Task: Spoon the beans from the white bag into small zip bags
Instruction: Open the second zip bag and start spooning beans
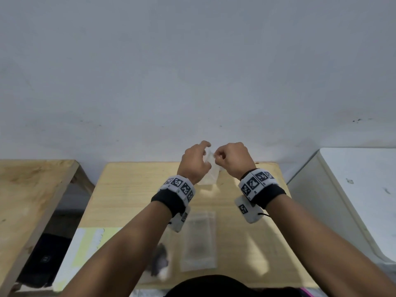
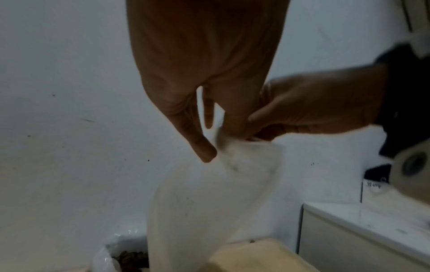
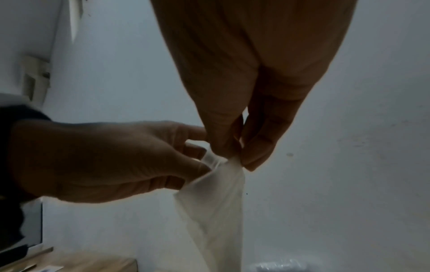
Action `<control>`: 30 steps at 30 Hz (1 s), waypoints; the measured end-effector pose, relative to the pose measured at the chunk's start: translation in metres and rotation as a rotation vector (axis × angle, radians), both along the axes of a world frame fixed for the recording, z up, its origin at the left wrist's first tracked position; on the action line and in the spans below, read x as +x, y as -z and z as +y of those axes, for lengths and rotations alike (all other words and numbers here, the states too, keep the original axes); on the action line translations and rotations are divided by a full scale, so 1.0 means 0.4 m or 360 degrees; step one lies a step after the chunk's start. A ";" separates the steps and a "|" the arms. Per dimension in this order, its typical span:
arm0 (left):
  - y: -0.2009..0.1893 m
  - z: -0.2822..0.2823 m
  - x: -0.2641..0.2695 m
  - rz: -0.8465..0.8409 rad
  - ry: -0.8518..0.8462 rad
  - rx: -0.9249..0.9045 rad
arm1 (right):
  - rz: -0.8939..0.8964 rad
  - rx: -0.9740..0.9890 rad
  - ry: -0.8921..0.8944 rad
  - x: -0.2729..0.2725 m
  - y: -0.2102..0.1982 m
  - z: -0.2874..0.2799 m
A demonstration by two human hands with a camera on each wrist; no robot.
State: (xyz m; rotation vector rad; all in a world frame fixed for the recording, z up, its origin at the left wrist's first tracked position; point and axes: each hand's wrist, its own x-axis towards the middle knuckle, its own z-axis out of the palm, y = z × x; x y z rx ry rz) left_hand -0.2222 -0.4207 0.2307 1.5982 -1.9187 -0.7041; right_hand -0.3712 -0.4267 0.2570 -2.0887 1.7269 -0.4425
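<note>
**Both hands hold a small zip bag in the air**

Nearest the head camera, two forearms reach over the wooden tabletop [image 1: 132, 189]. Left hand [image 1: 194, 162] and right hand [image 1: 232, 158] each pinch the top edge of one clear small zip bag [image 1: 211, 171], which hangs above the tabletop's far edge. More flat zip bags [image 1: 200, 239] lie below. White bag [image 2: 109, 257] with brown beans [image 2: 131, 258] sits low in the left wrist view.

**Small zip bag held up by its mouth**

A clear small zip bag [image 1: 211, 171] hangs upright above the surface [image 1: 132, 189], pinched at its top edge from both sides. More zip bags [image 1: 199, 241] lie flat nearer the person. The white bag [image 2: 109, 255] holds brown beans [image 2: 131, 258].
</note>
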 end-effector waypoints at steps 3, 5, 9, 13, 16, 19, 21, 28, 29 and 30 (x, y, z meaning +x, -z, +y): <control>0.000 -0.012 -0.011 -0.0043 0.0030 -0.0123 | 0.0051 -0.0001 -0.0024 0.003 -0.001 -0.004; -0.005 -0.025 -0.015 -0.0097 -0.0028 -0.0059 | 0.0040 -0.0019 0.0037 0.005 -0.001 -0.002; -0.016 -0.052 -0.005 -0.0062 -0.0092 0.0106 | 0.0111 0.0197 0.0000 -0.001 0.019 0.007; -0.017 -0.065 0.010 -0.0232 0.0056 0.0240 | 0.0199 0.0110 0.0099 -0.017 0.030 -0.001; -0.018 -0.065 0.012 -0.0320 0.0093 0.0243 | 0.0245 -0.0062 0.0152 -0.018 0.023 0.003; -0.018 -0.062 0.027 -0.0274 0.0100 0.0233 | 0.0193 -0.0154 -0.0065 -0.016 0.026 0.013; -0.016 -0.055 0.045 -0.0168 0.0082 0.0210 | 0.0090 -0.0193 -0.0208 -0.017 0.029 0.016; 0.003 -0.013 0.079 0.0322 -0.0128 -0.0149 | -0.0223 -0.0250 -0.0053 0.008 0.046 0.001; 0.019 -0.011 0.085 0.0376 -0.0125 -0.0172 | -0.0302 -0.0224 -0.0026 0.015 0.048 0.000; 0.035 -0.011 0.093 0.0426 -0.0113 -0.0170 | -0.0387 -0.0205 0.0002 0.021 0.052 -0.001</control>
